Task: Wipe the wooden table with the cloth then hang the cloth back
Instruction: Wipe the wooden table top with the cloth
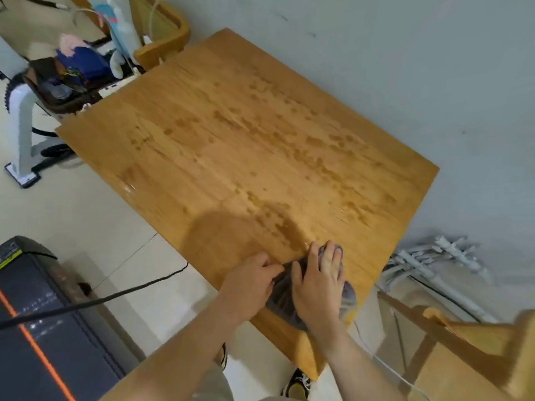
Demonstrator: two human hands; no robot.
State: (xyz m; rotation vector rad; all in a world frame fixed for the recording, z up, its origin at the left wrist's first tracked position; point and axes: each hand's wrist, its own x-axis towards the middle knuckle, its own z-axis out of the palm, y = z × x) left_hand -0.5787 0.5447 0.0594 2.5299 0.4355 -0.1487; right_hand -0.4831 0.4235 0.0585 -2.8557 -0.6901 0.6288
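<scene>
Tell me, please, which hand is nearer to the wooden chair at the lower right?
Right. The right hand presses flat on the cloth, toward the chair; the left hand grips the cloth's far edge.

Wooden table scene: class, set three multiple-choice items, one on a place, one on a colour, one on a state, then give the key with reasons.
1. Where on the wooden table is the cloth?
A. far corner
B. centre
C. near edge

2. What colour is the cloth?
A. dark grey
B. bright yellow
C. white

3. What is the tabletop's state?
A. stacked with plates
B. marked with wet patches
C. under a tablecloth

Key: 1 C, the cloth lies by the near edge under the right hand, the left hand holding its end; 2 A, the fabric looks dark grey; 3 B, darker damp blotches spread across the wood.
</scene>
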